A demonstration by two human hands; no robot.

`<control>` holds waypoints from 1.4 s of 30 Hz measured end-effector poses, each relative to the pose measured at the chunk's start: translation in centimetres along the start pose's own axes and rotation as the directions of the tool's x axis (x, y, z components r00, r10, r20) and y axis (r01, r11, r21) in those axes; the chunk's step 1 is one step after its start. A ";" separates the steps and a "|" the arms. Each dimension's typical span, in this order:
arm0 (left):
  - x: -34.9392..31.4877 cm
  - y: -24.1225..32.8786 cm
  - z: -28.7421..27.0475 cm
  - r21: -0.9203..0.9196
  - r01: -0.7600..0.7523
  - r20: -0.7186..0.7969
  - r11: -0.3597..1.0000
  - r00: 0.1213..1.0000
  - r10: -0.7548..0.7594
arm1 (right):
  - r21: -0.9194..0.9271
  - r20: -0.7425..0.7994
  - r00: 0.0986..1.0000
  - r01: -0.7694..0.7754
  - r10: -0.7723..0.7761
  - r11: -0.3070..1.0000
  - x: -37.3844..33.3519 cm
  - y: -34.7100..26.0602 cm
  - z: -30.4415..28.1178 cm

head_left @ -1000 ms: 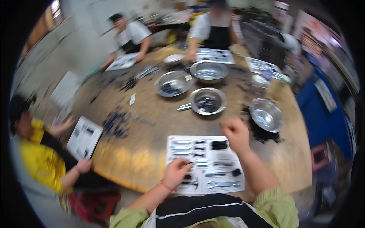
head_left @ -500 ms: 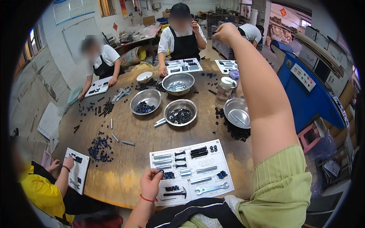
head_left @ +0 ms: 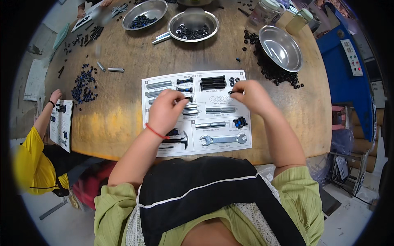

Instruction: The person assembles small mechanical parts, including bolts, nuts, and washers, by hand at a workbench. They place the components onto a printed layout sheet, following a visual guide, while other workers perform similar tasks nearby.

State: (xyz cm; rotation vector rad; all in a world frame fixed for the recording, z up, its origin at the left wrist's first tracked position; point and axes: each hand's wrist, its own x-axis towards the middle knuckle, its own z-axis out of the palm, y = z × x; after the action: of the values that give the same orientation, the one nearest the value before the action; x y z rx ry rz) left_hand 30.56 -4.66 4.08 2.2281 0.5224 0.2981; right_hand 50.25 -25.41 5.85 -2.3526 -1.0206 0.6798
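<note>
A white printed parts sheet (head_left: 242,146) lies in front of me, with metal tubes (head_left: 159,85), long black bolts (head_left: 212,83), black nuts (head_left: 234,80), an open-ended wrench (head_left: 223,140) and a black T-shaped tool (head_left: 185,140) on it. My left hand (head_left: 165,110), a red cord round its wrist, is closed in a pinch above the sheet's left half, beside short black bolts (head_left: 184,89). What its fingertips hold is unclear. Over the right part, below the nuts, my right hand (head_left: 252,96) pinches a small black ring (head_left: 231,92).
Steel bowls of blue-black bolts (head_left: 141,21) and dark washers (head_left: 193,32) stand beyond the sheet. Another steel bowl (head_left: 281,48) sits right among loose black nuts. Blue-patched bolts (head_left: 84,86) lie scattered left. A co-worker's yellow sleeve (head_left: 30,147) and second sheet (head_left: 61,123) are at left.
My right arm has come down from raised and outstretched to the sheet. My left hand has shifted toward the short bolts. The view has tilted down.
</note>
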 end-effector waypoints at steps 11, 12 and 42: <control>4.2 2.5 8.9 0.408 -0.125 0.222 0.904 0.975 0.035 | -0.107 0.015 0.990 -0.138 0.140 0.985 0.2 2.2 3.7; 3.8 2.5 8.7 0.405 -0.138 0.189 0.904 0.980 0.065 | -0.074 -0.028 0.986 -0.167 0.165 0.983 -0.4 1.9 3.4; 1.1 3.3 9.3 0.410 -0.401 0.263 0.819 0.912 0.315 | -0.336 -0.312 0.928 0.093 -0.204 0.937 -5.1 3.6 7.1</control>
State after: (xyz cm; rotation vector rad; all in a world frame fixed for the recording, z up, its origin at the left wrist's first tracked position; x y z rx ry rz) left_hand 35.90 -12.32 0.69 2.7853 0.0577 0.1670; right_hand 44.82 -29.83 -0.47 -2.5045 -1.2013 0.0368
